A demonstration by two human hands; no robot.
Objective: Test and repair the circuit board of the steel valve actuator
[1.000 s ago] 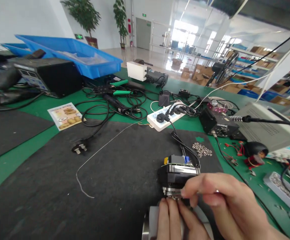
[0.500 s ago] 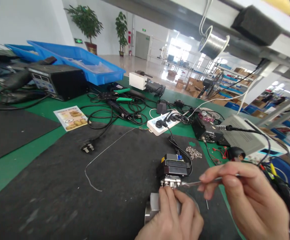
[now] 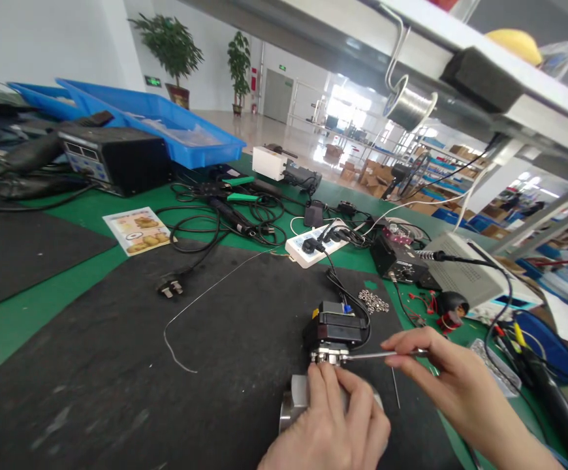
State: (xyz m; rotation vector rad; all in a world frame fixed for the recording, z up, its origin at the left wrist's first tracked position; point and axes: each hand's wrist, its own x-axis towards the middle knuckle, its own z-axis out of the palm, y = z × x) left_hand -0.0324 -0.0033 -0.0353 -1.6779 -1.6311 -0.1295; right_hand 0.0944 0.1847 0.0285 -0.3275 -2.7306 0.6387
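Observation:
A black box-shaped unit (image 3: 339,326) with a cable sits on a small metal bracket (image 3: 330,355), joined to a round steel body (image 3: 294,399) on the dark mat. My left hand (image 3: 330,414) is closed around the steel body, its fingertips pressed up at the bracket. Part of the steel lies hidden under that hand. Between thumb and fingers, my right hand (image 3: 433,365) pinches a thin metal rod-like tool (image 3: 369,356). The tool lies nearly level, with its tip at the bracket's right side. A second thin rod (image 3: 395,388) rests on the mat beneath my right hand.
Small metal nuts (image 3: 373,301) are heaped behind the unit. A white power strip (image 3: 316,245) with plugs stands farther back. Solder wire (image 3: 205,294) curves over the mat (image 3: 117,365). At the right are a soldering station (image 3: 399,259) and a clear box (image 3: 497,369) of small parts.
My right hand has drawn back and lower to the right, and more of the tool shows, now level. The left hand keeps its hold. The whole view has shifted slightly.

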